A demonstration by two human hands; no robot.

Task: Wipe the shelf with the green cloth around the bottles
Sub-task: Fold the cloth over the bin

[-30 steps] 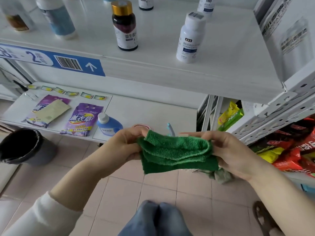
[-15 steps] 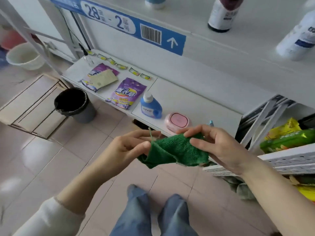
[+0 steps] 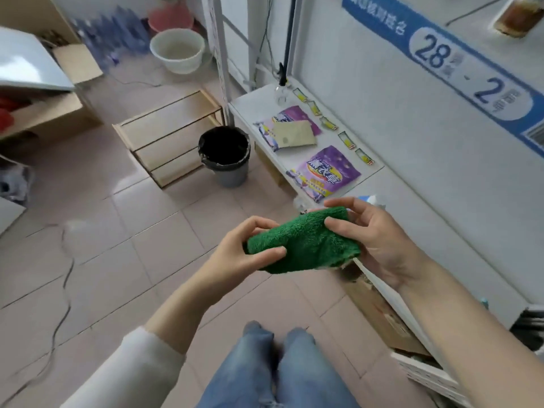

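A folded green cloth (image 3: 306, 244) is held in front of me above the tiled floor. My left hand (image 3: 244, 254) pinches its left end with thumb and fingers. My right hand (image 3: 371, 240) grips its right end, thumb on top. The white shelf (image 3: 412, 92) with a blue "28-2" label (image 3: 459, 63) rises at the right. Only one bottle (image 3: 518, 14) shows, at the top right corner on the upper shelf; the other bottles are out of view.
A low white shelf (image 3: 259, 107) holds purple detergent bags (image 3: 326, 172) and a small spray bottle (image 3: 281, 86). A black-lined bin (image 3: 225, 156) stands on the floor beside a wooden rack (image 3: 167, 136). A white basin (image 3: 178, 50) and a cable (image 3: 66, 278) lie on the left.
My view has swung left and down, so the upper shelf with the bottles has slid out of sight. Both hands still hold the green cloth, which is now folded into a tighter bundle.
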